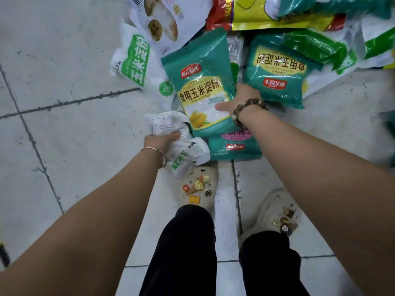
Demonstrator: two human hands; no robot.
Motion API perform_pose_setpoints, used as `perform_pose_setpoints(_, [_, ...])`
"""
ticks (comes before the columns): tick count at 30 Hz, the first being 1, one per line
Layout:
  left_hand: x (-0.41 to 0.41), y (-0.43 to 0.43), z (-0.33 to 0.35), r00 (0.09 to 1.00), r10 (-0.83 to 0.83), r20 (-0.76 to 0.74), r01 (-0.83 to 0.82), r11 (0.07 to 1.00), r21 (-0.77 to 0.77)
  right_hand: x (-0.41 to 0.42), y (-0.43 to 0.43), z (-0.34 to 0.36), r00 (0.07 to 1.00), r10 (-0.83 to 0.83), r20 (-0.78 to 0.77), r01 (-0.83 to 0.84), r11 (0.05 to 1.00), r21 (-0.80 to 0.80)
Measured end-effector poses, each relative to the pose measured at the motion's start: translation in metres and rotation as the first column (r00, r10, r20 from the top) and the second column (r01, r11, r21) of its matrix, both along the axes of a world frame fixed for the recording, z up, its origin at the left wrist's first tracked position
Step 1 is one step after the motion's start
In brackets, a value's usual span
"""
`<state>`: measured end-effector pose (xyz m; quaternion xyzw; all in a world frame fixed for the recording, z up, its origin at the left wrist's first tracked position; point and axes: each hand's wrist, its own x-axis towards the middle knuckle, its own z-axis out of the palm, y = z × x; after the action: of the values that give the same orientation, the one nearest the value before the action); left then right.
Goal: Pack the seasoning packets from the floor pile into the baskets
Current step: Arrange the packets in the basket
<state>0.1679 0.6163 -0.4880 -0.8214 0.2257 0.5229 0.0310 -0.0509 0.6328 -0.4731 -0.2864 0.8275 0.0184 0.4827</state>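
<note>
Item: teal cornstarch packet (201, 82), upright and lifted at the near edge of the floor pile; all places are given from it.
- Right hand (241, 99), beaded bracelet (248, 107) at the wrist: grasps the packet's right edge, thumb across the front.
- Left hand (162, 138), thin bangle (156, 151): below-left, fingers curled round a crumpled white packet (181, 150) with green print.
- Second teal packet (277, 77): just right, print upside down, lying in the pile.
- Third teal packet (235, 144): directly below, flat on the tiled floor (64, 124).
- White-and-green packet (136, 60): left.
- White biscuit-print packet (160, 20): above-left.
- Yellow-and-red packet (267, 16): above-right.
- Two charm-studded clogs (201, 186): below.
</note>
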Motion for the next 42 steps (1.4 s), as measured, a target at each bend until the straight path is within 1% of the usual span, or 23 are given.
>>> perform_pose_setpoints(2, [0.001, -0.001, 0.002, 1.0, -0.004, -0.004, 0.004, 1.0, 0.027, 0.0, 0.001, 0.003, 0.998, -0.008, 0.064, 0.009, 1.0, -0.009])
perform_pose_setpoints(4, [0.002, -0.001, 0.006, 0.999, -0.022, -0.029, 0.023, 1.0, 0.015, 0.002, 0.005, 0.005, 0.988, -0.072, 0.133, 0.079, 0.996, -0.042])
perform_pose_setpoints(8, [0.002, 0.002, 0.014, 0.968, -0.25, 0.017, 0.25, 0.965, -0.078, 0.0, 0.021, 0.014, 0.967, -0.16, 0.199, 0.178, 0.981, -0.081])
perform_pose_setpoints(11, [-0.002, 0.004, 0.027, 0.963, -0.262, -0.065, 0.252, 0.959, -0.134, -0.008, 0.039, 0.024, 0.91, -0.296, 0.289, 0.332, 0.939, -0.084])
perform_pose_setpoints(12, [-0.003, 0.005, 0.033, 0.96, -0.27, -0.072, 0.257, 0.955, -0.15, -0.011, 0.046, 0.029, 0.897, -0.321, 0.305, 0.361, 0.929, -0.081])
perform_pose_setpoints(15, [-0.009, 0.003, 0.051, 0.967, -0.248, -0.059, 0.235, 0.956, -0.174, -0.019, 0.067, 0.044, 0.901, -0.304, 0.31, 0.341, 0.937, -0.071])
perform_pose_setpoints(17, [-0.016, 0.001, 0.068, 0.974, -0.216, -0.063, 0.199, 0.959, -0.202, -0.022, 0.078, 0.059, 0.907, -0.298, 0.298, 0.341, 0.934, -0.106])
perform_pose_setpoints(19, [-0.028, 0.0, 0.09, 0.965, -0.26, -0.035, 0.241, 0.931, -0.274, -0.027, 0.092, 0.077, 0.901, -0.321, 0.293, 0.371, 0.919, -0.133])
perform_pose_setpoints(21, [-0.043, 0.0, 0.114, 0.945, -0.328, -0.008, 0.304, 0.883, -0.357, -0.033, 0.108, 0.101, 0.868, -0.389, 0.309, 0.445, 0.885, -0.134])
perform_pose_setpoints(24, [-0.066, 0.004, 0.154, 0.938, -0.346, -0.018, 0.305, 0.85, -0.429, -0.044, 0.133, 0.144, 0.791, -0.51, 0.338, 0.582, 0.797, -0.16])
perform_pose_setpoints(29, [-0.106, 0.016, 0.225, 0.915, -0.401, -0.043, 0.321, 0.79, -0.522, -0.063, 0.169, 0.22, 0.755, -0.586, 0.295, 0.654, 0.711, -0.26])
perform_pose_setpoints(31, [-0.121, 0.022, 0.253, 0.882, -0.471, -0.032, 0.375, 0.739, -0.56, -0.07, 0.183, 0.248, 0.733, -0.623, 0.273, 0.68, 0.673, -0.29])
perform_pose_setpoints(34, [-0.146, 0.033, 0.293, 0.808, -0.589, -0.024, 0.458, 0.653, -0.603, -0.08, 0.201, 0.286, 0.672, -0.692, 0.263, 0.738, 0.597, -0.316])
perform_pose_setpoints(38, [-0.188, 0.057, 0.341, 0.708, -0.705, -0.038, 0.524, 0.56, -0.641, -0.104, 0.23, 0.334, 0.618, -0.743, 0.256, 0.776, 0.525, -0.35])
perform_pose_setpoints(42, [-0.236, 0.089, 0.378, 0.57, -0.821, 0.028, 0.615, 0.405, -0.676, -0.135, 0.267, 0.374, 0.594, -0.772, 0.227, 0.784, 0.491, -0.38])
